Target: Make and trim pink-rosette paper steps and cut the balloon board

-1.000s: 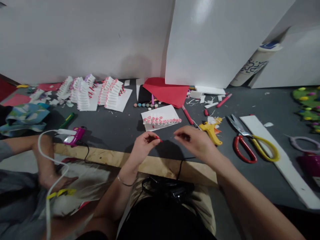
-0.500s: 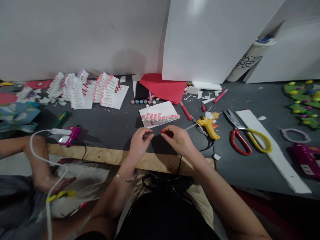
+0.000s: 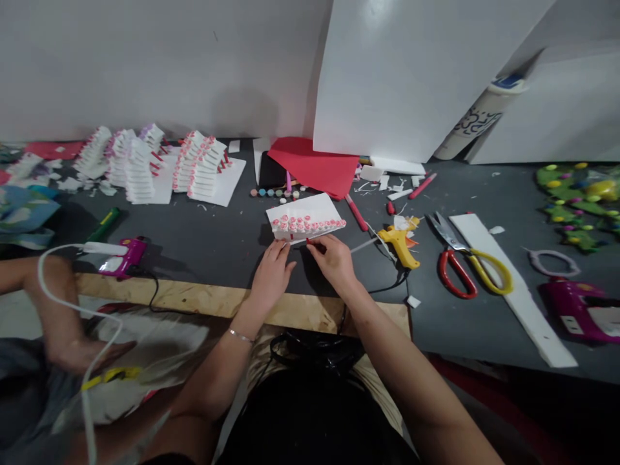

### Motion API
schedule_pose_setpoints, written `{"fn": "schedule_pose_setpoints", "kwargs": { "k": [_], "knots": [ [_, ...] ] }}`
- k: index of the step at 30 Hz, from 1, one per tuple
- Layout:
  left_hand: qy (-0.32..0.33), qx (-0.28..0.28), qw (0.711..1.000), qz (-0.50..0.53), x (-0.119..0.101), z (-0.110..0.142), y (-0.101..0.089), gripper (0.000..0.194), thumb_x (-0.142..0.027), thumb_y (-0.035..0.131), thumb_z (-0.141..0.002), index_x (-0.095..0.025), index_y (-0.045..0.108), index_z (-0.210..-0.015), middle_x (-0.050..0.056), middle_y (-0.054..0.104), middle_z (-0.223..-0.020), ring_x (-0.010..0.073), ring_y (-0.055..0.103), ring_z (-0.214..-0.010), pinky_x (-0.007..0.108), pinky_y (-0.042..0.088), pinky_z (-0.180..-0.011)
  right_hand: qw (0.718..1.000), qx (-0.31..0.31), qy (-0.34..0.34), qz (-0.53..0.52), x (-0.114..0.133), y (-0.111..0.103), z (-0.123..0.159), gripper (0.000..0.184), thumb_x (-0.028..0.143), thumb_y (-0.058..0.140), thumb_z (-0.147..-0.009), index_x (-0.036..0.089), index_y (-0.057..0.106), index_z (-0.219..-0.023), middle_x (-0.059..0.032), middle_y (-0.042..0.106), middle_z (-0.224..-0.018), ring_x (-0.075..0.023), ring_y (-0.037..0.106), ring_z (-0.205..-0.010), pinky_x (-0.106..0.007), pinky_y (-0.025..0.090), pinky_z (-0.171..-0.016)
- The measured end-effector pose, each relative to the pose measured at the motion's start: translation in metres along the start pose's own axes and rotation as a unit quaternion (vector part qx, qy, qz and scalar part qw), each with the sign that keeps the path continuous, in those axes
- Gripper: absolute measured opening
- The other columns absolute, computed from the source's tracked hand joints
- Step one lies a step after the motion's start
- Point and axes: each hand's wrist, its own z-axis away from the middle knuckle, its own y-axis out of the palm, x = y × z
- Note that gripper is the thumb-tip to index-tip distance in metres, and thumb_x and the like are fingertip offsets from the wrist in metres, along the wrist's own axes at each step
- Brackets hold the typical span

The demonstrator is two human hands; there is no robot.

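Observation:
A white card (image 3: 305, 213) with a row of small pink paper rolls along its near edge lies on the dark grey table (image 3: 217, 239). My left hand (image 3: 272, 274) rests just in front of the card, fingers curled and reaching to its near edge. My right hand (image 3: 334, 258) pinches a small red piece (image 3: 310, 242) right at the card's front edge. A yellow glue gun (image 3: 400, 240) lies a short way right of my right hand.
Red-and-yellow scissors (image 3: 467, 258), a long white foam strip (image 3: 508, 284) and a magenta tool (image 3: 578, 310) lie right. Stacks of white folded pieces (image 3: 145, 168) sit back left. A magenta glue gun (image 3: 119, 255) lies left; another person's arm (image 3: 53, 310) is there. Red paper (image 3: 314, 165) and white boards (image 3: 411, 77) stand behind.
Both hands moved forward to the white card's near edge. The small red piece passed from my left fingers to my right, which now holds it at the card.

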Motion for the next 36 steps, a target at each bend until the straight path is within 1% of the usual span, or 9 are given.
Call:
{"fn": "schedule_pose_setpoints", "kwargs": {
  "k": [5,9,13,16,21,32,36],
  "knots": [
    [0.005,-0.01,1.0,-0.016,0.0,0.001,0.003,0.042,-0.026,0.052,-0.094,-0.007,0.055,-0.131,0.024,0.056,-0.136,0.0334,0.049,-0.132,0.053,0.044,-0.109,0.999,0.01,0.008,0.036,0.002,0.003,-0.003,0.013,0.019,0.06,-0.087,0.021,0.073,-0.086,-0.0057,0.071,-0.088,-0.0196,0.065,-0.08,-0.029,0.048,-0.072],
    [0.009,-0.021,1.0,-0.015,0.002,0.003,0.007,0.042,-0.026,0.051,-0.094,-0.009,0.054,-0.133,0.022,0.056,-0.137,0.0329,0.05,-0.132,0.054,0.044,-0.108,0.995,0.015,0.024,0.1,0.006,0.008,-0.004,0.013,0.024,0.06,-0.089,0.024,0.073,-0.089,-0.0038,0.072,-0.094,-0.0196,0.065,-0.087,-0.028,0.047,-0.071],
    [0.009,-0.029,1.0,-0.007,0.004,0.005,0.01,0.043,-0.026,0.05,-0.095,-0.011,0.052,-0.135,0.022,0.054,-0.139,0.0327,0.048,-0.133,0.055,0.043,-0.108,0.989,0.02,0.035,0.14,0.009,0.011,-0.005,0.014,0.027,0.059,-0.091,0.027,0.073,-0.093,-0.0014,0.072,-0.099,-0.0182,0.066,-0.089,-0.027,0.045,-0.067],
    [0.009,-0.026,1.0,-0.003,0.004,0.005,0.01,0.043,-0.025,0.05,-0.094,-0.012,0.051,-0.135,0.022,0.054,-0.14,0.0325,0.047,-0.134,0.055,0.043,-0.109,0.987,0.021,0.04,0.154,0.01,0.012,-0.006,0.015,0.028,0.058,-0.092,0.027,0.072,-0.094,-0.0012,0.072,-0.1,-0.0179,0.066,-0.088,-0.027,0.044,-0.064],
    [0.0,-0.02,1.0,0.006,0.002,0.004,0.009,0.043,-0.025,0.05,-0.094,-0.01,0.052,-0.134,0.022,0.054,-0.139,0.0334,0.047,-0.134,0.056,0.043,-0.109,0.984,0.023,0.049,0.171,0.012,0.011,-0.007,0.016,0.032,0.057,-0.093,0.028,0.072,-0.093,-0.0013,0.073,-0.101,-0.0177,0.067,-0.084,-0.027,0.043,-0.061],
    [-0.005,-0.017,1.0,0.006,-0.004,0.003,0.006,0.043,-0.026,0.049,-0.095,-0.007,0.053,-0.133,0.023,0.054,-0.139,0.0341,0.047,-0.134,0.054,0.042,-0.11,0.974,0.016,0.093,0.204,0.017,0.013,-0.009,0.016,0.036,0.057,-0.092,0.028,0.07,-0.092,-0.0005,0.075,-0.095,-0.0194,0.067,-0.081,-0.027,0.039,-0.06],
    [-0.003,-0.017,1.0,0.011,-0.004,0.003,0.006,0.043,-0.026,0.049,-0.095,-0.008,0.052,-0.134,0.023,0.054,-0.14,0.0341,0.046,-0.135,0.055,0.041,-0.11,0.974,0.013,0.092,0.205,0.017,0.014,-0.01,0.015,0.036,0.057,-0.093,0.027,0.07,-0.092,-0.0009,0.075,-0.096,-0.0192,0.067,-0.082,-0.027,0.039,-0.06]
  ]
}}
